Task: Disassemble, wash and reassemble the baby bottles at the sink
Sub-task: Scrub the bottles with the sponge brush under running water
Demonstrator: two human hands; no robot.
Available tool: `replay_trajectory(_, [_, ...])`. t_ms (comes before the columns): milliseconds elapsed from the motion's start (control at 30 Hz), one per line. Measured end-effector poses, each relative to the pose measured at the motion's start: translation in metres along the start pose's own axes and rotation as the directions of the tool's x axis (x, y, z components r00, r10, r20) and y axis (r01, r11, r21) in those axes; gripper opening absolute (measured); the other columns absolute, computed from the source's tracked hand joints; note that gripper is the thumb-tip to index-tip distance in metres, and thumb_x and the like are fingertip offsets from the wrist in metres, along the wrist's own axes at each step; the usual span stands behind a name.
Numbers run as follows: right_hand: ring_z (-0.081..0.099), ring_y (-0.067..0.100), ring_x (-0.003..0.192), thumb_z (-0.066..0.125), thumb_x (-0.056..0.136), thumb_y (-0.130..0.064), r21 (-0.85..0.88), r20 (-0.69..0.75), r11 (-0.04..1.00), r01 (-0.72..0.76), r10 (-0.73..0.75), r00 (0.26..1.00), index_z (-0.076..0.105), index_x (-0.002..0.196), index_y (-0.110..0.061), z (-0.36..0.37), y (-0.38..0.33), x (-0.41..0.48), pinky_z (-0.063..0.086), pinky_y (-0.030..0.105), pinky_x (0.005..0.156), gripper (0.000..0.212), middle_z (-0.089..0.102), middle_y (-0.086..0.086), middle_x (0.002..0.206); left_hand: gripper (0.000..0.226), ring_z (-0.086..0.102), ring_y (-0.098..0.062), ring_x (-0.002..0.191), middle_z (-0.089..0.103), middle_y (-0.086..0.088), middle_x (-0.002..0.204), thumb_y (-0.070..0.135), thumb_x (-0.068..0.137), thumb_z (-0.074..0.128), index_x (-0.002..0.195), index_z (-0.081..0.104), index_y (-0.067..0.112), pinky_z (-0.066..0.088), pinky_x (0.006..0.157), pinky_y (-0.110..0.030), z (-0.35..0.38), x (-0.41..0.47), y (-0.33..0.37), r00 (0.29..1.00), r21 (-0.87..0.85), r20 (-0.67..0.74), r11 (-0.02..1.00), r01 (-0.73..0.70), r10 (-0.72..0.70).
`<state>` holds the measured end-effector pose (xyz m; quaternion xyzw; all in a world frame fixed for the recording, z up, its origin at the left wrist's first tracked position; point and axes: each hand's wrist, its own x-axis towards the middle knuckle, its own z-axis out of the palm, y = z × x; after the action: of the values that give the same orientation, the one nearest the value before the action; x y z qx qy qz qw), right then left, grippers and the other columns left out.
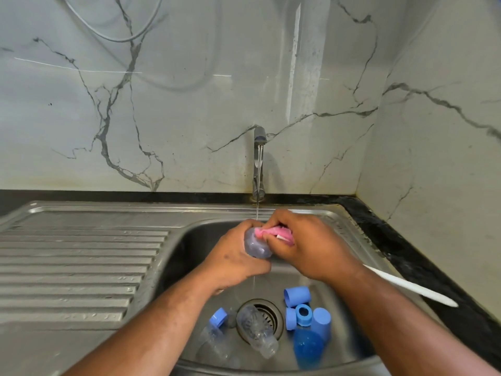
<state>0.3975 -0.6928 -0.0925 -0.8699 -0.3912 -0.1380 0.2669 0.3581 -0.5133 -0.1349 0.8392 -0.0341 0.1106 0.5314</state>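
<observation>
Over the sink basin my left hand (235, 261) grips a clear baby bottle (256, 246) under the thin stream from the tap (259, 161). My right hand (306, 245) holds a pink sponge brush (273, 233) pushed into the bottle's mouth; its white handle (409, 286) sticks out past my right forearm. On the basin floor lie two more clear bottles (257, 332) (217, 346), one across the drain. Several blue caps and rings (303, 313) sit right of the drain, and one blue ring (219, 317) sits left of it.
The steel sink (189, 229) has a ribbed draining board (76, 264) on the left. A black counter edge (401, 245) runs along the right, with marble walls behind and to the right. A grey hose (113, 36) hangs on the back wall.
</observation>
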Motion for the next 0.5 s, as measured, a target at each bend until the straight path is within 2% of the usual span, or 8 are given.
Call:
replay_trajectory(167, [0.061,0.002,0.081,0.063,0.091,-0.052,0.009,0.021,1.0,0.01,-0.01,1.0,0.062,0.103,-0.038,0.0019,0.0002,-0.0001,0.053,0.028,0.069,0.018,0.069,-0.017,0.092,0.062,0.073,-0.02,0.087,0.072,0.0,0.097,0.021,0.053,0.083,0.111,0.062,0.028,0.061,0.08,-0.047,0.0008,0.0011,-0.0017,1.0,0.014,0.029,1.0,-0.005,0.005])
replay_trajectory(267, [0.061,0.003,0.08,0.064,0.092,-0.052,0.016,-0.075,1.0,-0.023,0.025,0.997,0.064,0.099,-0.038,0.0036,0.0024,0.0019,0.051,0.028,0.068,0.015,0.068,-0.017,0.088,0.061,0.072,-0.017,0.086,0.072,0.002,0.096,0.024,0.053,0.082,0.111,0.061,0.03,0.061,0.079,-0.044,0.0017,0.0004,-0.0012,0.999,0.037,0.035,0.999,-0.015,0.014])
replay_trajectory(333, [0.061,0.002,0.079,0.064,0.089,-0.051,0.045,-0.017,0.999,-0.011,0.011,1.0,0.064,0.098,-0.04,0.0045,0.0026,0.0015,0.05,0.028,0.067,0.014,0.068,-0.018,0.087,0.059,0.072,-0.014,0.085,0.072,0.003,0.095,0.02,0.055,0.084,0.109,0.061,0.031,0.062,0.078,-0.041,0.0023,0.0,-0.0021,0.999,0.04,0.037,0.999,-0.017,0.015])
replay_trajectory(400, [0.062,0.001,0.079,0.06,0.084,-0.058,0.07,0.016,0.997,-0.026,0.025,1.0,0.064,0.097,-0.042,0.0057,0.004,0.0017,0.054,0.032,0.069,0.021,0.068,-0.019,0.086,0.058,0.072,-0.015,0.084,0.072,0.003,0.093,0.021,0.055,0.083,0.107,0.062,0.031,0.061,0.077,-0.041,0.0031,-0.0002,-0.0027,0.999,0.05,0.045,0.999,-0.014,0.012])
replay_trajectory(500, [0.061,0.004,0.079,0.063,0.088,-0.054,-0.002,-0.062,0.999,-0.037,0.036,0.997,0.067,0.099,-0.037,0.0073,0.0014,0.002,0.05,0.029,0.067,0.02,0.069,-0.016,0.088,0.057,0.071,-0.014,0.083,0.071,0.004,0.092,0.022,0.053,0.082,0.106,0.062,0.031,0.061,0.076,-0.039,0.0031,0.0011,-0.0034,1.0,0.047,0.03,0.999,-0.007,0.006])
